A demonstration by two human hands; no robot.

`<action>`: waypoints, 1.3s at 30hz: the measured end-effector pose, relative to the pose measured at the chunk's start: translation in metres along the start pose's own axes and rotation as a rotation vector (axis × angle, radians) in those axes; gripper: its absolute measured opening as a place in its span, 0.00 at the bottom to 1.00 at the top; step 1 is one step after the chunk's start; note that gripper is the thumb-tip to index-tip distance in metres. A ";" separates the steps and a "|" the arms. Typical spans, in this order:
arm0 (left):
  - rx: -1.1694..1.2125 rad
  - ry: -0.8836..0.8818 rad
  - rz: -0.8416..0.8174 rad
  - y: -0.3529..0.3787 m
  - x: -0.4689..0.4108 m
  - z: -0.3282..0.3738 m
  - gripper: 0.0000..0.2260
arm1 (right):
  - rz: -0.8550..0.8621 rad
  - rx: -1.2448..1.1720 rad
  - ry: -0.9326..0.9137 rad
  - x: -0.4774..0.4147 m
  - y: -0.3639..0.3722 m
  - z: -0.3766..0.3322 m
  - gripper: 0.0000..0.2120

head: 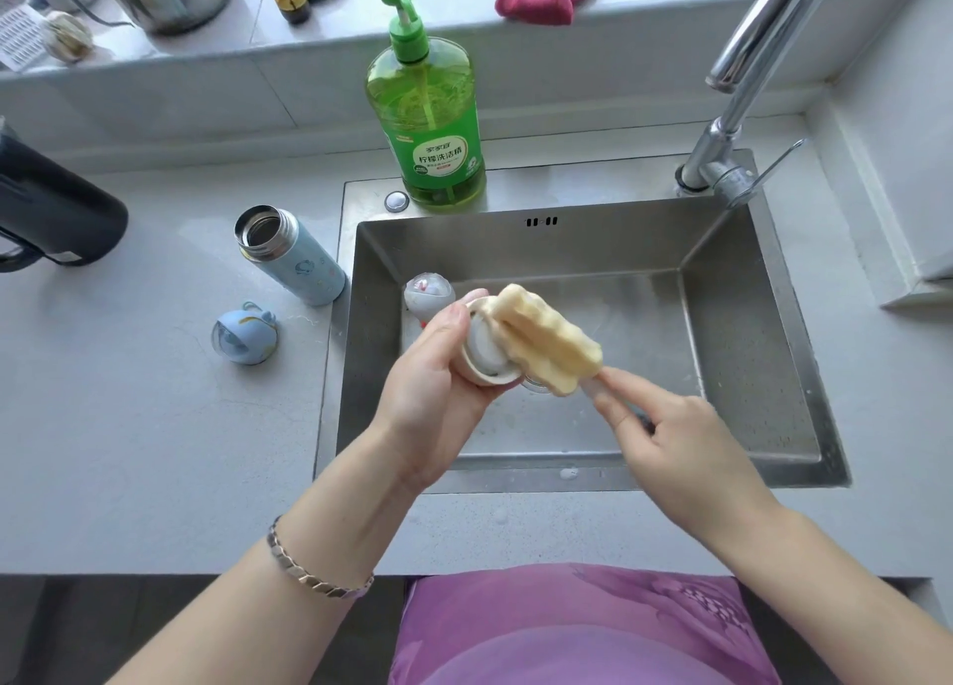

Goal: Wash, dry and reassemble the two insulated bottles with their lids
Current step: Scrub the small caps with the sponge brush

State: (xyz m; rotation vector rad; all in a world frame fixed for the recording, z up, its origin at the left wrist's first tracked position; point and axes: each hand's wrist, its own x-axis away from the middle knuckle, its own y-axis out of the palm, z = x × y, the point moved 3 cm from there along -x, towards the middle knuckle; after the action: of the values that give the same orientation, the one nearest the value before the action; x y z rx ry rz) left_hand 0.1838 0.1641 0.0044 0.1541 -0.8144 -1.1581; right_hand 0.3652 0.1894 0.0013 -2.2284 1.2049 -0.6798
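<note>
left hand (438,375) grips a round cream lid (485,357) — right hand (675,442) pinches a yellow sponge brush (549,344)

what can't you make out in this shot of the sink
Head view only.
The cream piece: bottle or lid unclear, left hand covers it.
The sponge brush: handle hidden in right hand.
The grey lid in the sink: partly behind left hand.
The dark jug: cut off by left edge.

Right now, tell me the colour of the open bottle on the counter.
Light blue bottle with small printed figures, in the head view.
</note>
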 end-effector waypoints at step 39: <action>-0.419 0.065 0.433 -0.101 -0.046 0.003 0.10 | -0.023 -0.029 0.404 -0.011 0.013 0.068 0.15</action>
State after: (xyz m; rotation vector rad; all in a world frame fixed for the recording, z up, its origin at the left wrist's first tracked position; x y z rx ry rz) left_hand 0.0984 0.1613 -0.0667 -0.3175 -0.4982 -0.8820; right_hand 0.3956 0.2068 -0.0595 -2.1947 1.3821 -1.1704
